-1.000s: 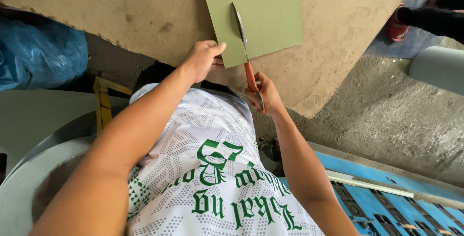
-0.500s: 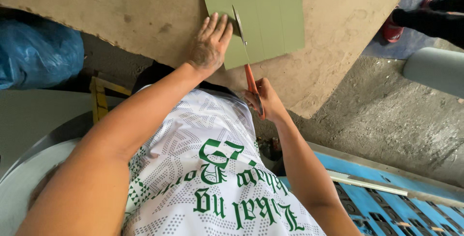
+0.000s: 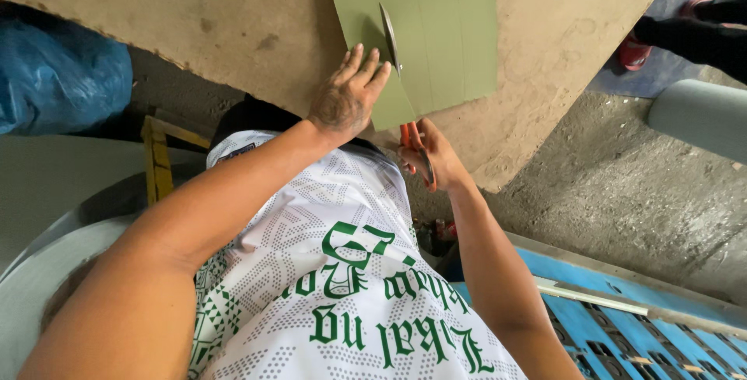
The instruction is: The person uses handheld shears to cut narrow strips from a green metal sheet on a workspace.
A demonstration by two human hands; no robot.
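A green sheet (image 3: 443,30) lies on a brown work board (image 3: 194,14) in front of me. My left hand (image 3: 346,96) rests flat with spread fingers on the sheet's near left corner. My right hand (image 3: 432,158) grips the orange handles of a pair of scissors (image 3: 393,45), whose grey blades run up into the green sheet along a cut. My white shirt with green lettering fills the lower middle of the view.
A blue plastic bag (image 3: 54,84) lies at the left. A yellow frame (image 3: 159,162) stands below the board. Blue crates (image 3: 622,325) sit at the lower right. Another person's foot in a red sandal (image 3: 634,49) stands on the concrete floor, beside a grey roll (image 3: 700,115).
My left hand has slid forward from the sheet's edge onto its near corner and opened flat. The scissors stay in the cut, held by my right hand.
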